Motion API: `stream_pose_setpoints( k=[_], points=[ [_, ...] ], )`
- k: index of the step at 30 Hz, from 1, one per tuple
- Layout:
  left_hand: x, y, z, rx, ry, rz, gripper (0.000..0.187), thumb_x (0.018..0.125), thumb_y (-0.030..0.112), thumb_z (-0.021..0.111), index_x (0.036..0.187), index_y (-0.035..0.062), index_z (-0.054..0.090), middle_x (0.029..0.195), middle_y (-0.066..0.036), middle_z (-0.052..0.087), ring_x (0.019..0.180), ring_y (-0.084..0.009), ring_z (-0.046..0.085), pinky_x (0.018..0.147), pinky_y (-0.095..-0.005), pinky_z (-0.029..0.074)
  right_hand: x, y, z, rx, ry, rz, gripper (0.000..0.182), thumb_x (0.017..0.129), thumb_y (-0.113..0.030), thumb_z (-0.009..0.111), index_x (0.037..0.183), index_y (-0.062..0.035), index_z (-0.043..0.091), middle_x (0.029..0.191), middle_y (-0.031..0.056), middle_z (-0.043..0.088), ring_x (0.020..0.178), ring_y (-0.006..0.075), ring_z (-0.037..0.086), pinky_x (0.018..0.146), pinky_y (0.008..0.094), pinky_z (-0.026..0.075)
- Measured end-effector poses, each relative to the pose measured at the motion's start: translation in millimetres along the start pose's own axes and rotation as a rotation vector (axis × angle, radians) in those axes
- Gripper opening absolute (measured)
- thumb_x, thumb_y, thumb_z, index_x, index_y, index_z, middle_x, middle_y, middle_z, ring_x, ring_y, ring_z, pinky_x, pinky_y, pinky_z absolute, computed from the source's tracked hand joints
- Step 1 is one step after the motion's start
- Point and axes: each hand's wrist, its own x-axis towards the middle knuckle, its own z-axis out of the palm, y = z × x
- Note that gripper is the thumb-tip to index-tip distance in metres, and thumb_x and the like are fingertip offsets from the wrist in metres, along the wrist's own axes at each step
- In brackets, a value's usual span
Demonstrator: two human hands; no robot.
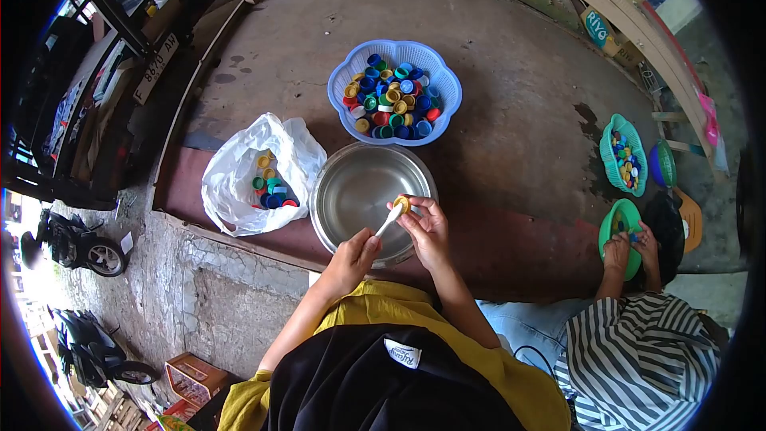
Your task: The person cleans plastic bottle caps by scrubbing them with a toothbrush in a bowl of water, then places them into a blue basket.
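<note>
My left hand (349, 262) is closed around a slim white tool (388, 222), its far end against a yellow bottle cap (403, 203). I cannot make out the tool's exact kind. Between the fingers and thumb of my right hand (428, 233) is the yellow cap. Both hands are above the near right part of a steel bowl (317, 206). Beyond the bowl, a blue-purple plastic basket (338, 72) holds many coloured bottle caps (391, 100). Left of the bowl lies an open white plastic bag (227, 183) with several caps inside (273, 191).
All this stands on a brown tabletop (511, 72) with a raised edge. At the right, a person in a striped top (638, 343) works over a green basket (610, 227). A turquoise basket of caps (611, 161) is beyond it. Motorbikes (84, 243) stand at the left.
</note>
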Motion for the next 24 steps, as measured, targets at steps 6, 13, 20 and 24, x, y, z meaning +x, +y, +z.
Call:
stream_pose_setpoints(
  k=[6, 13, 20, 24],
  points=[
    [1.3, 3.0, 0.2, 0.057, 0.056, -0.028, 0.024, 0.096, 0.019, 0.041, 0.083, 0.0, 0.048, 0.061, -0.008, 0.047, 0.055, -0.0161, 0.045, 0.053, -0.0298, 0.038, -3.0, 9.9, -3.8, -0.278, 0.025, -0.126, 0.041, 0.081, 0.008, 0.059, 0.119, 0.001, 0.043, 0.115, 0.0126, 0.047, 0.107, 0.0229, 0.056, 0.092, 0.0286, 0.046],
    [1.2, 6.4, 1.4, 0.119, 0.124, 0.017, 0.023, 0.095, 0.018, 0.044, 0.085, -0.0019, 0.048, 0.062, -0.016, 0.052, 0.054, -0.0246, 0.049, 0.055, -0.034, 0.04, -4.4, 10.4, -1.4, -0.669, -0.013, -0.396, 0.045, 0.081, 0.006, 0.06, 0.122, 0.0011, 0.04, 0.115, 0.0145, 0.048, 0.105, 0.0246, 0.058, 0.088, 0.0313, 0.05],
    [1.0, -2.8, -6.0, 0.129, 0.146, -0.014, 0.024, 0.095, 0.017, 0.043, 0.083, -0.0024, 0.05, 0.058, -0.017, 0.05, 0.051, -0.0237, 0.05, 0.052, -0.0356, 0.039, 0.0, -2.4, 6.9, -0.815, -0.02, -0.471, 0.047, 0.079, 0.01, 0.059, 0.122, 0.0027, 0.039, 0.107, 0.014, 0.051, 0.099, 0.0254, 0.06, 0.086, 0.0323, 0.051],
    [0.8, -6.0, -3.7, 0.131, 0.175, 0.008, 0.023, 0.095, 0.016, 0.043, 0.083, -0.0024, 0.05, 0.058, -0.016, 0.049, 0.051, -0.0219, 0.048, 0.053, -0.034, 0.039, -3.8, -5.8, 13.7, -0.801, -0.04, -0.47, 0.043, 0.078, 0.006, 0.061, 0.118, 0.0017, 0.044, 0.107, 0.0158, 0.053, 0.099, 0.0258, 0.06, 0.084, 0.0326, 0.051]
  ],
)
